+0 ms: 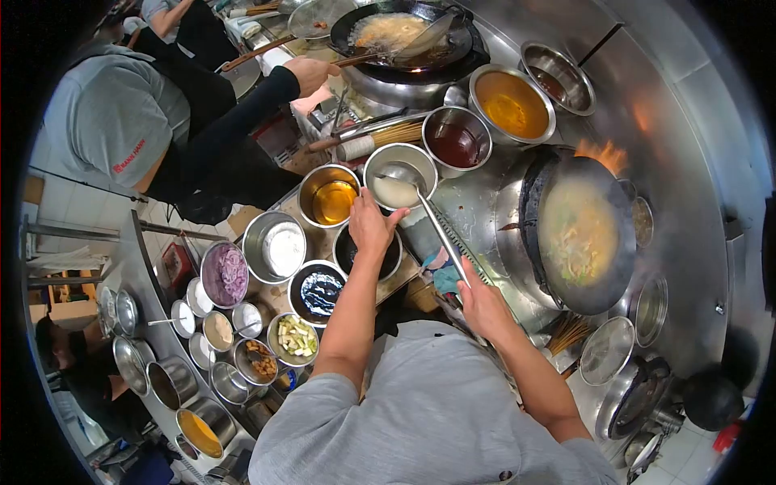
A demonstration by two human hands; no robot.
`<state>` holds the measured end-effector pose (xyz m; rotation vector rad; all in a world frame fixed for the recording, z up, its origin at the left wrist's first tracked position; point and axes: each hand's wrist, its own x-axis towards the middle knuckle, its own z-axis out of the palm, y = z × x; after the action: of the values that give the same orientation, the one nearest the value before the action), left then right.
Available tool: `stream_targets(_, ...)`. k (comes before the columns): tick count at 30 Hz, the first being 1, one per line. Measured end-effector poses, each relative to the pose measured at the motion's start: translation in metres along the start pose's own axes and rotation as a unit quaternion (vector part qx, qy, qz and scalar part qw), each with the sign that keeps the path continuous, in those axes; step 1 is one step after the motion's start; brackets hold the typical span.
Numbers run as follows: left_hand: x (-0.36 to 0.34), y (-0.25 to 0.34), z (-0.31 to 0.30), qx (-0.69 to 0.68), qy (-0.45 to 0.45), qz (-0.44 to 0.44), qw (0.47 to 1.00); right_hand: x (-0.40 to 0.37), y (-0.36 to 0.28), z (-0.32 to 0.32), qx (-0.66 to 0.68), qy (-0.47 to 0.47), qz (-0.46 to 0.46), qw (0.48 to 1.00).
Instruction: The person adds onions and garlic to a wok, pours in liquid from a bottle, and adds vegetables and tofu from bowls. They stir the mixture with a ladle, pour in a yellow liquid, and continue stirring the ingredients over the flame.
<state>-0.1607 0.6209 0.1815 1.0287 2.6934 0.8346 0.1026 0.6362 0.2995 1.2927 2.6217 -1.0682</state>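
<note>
My right hand is wrapped round the long metal handle of a ladle. The ladle's bowl rests in a steel pot of whitish liquid. Beside that pot, my left hand reaches over a pot of dark liquid, its thumb spread from the fingers; it holds nothing that I can see. A pot of amber oil stands just left of it. On the right, a wok holds steaming broth with greens and pale pieces, with flames at its far edge.
A co-worker's hand holds a tool over another wok of bubbling oil. Pots of red sauce and orange liquid stand ahead. Ingredient bowls, one with chopped onion, crowd the left. A strainer lies lower right.
</note>
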Motion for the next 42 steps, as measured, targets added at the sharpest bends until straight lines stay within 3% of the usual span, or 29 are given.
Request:
stream_targets(3, 0.002, 0.003, -0.005, -0.001, -0.021, -0.013, 1.0, -0.003, -0.005, -0.007, 0.012, -0.03, 0.05, 0.998)
stream_targets(9, 0.004, 0.006, -0.011, -0.009, -0.051, -0.028, 0.998, -0.003, 0.004, -0.024, 0.057, -0.026, 0.014, 0.998)
stream_targets(15, 0.001, 0.004, -0.008, -0.019, -0.021, -0.013, 1.0, 0.02, 0.008, -0.005, -0.059, 0.022, 0.001, 0.998)
stream_targets(18, 0.0, 0.002, -0.007, -0.042, -0.003, -0.004, 0.999, 0.022, 0.008, 0.001, -0.057, -0.002, 0.039, 0.998)
stream_targets(24, 0.003, 0.001, 0.002, -0.054, -0.005, -0.008, 0.998, 0.013, 0.01, -0.002, 0.041, -0.014, 0.02, 0.999)
stream_targets(27, 0.003, 0.004, -0.003, -0.05, -0.033, -0.029, 0.998, 0.007, 0.008, -0.005, 0.066, -0.055, 0.062, 0.994)
stream_targets(35, 0.007, -0.012, 0.016, -0.039, -0.05, -0.017, 0.998, 0.006, 0.005, -0.022, 0.18, -0.078, 0.022, 0.98)
stream_targets(36, 0.007, -0.008, 0.011, -0.05, -0.06, -0.01, 0.997, 0.009, 0.025, -0.009, 0.13, -0.055, -0.044, 0.989)
stream_targets(38, 0.004, -0.012, 0.018, -0.036, -0.017, 0.018, 0.999, 0.009, 0.032, 0.0, 0.121, -0.008, -0.032, 0.992)
stream_targets(39, 0.003, -0.001, 0.005, -0.068, -0.038, 0.004, 0.997, 0.015, 0.048, 0.016, 0.095, 0.033, -0.059, 0.993)
stream_targets(40, 0.004, -0.009, 0.017, -0.058, 0.012, 0.028, 0.998, 0.019, 0.062, 0.029, 0.069, 0.069, -0.09, 0.991)
stream_targets(42, 0.002, 0.006, -0.002, -0.05, -0.027, -0.001, 0.998, 0.011, 0.018, -0.022, 0.181, -0.072, 0.081, 0.978)
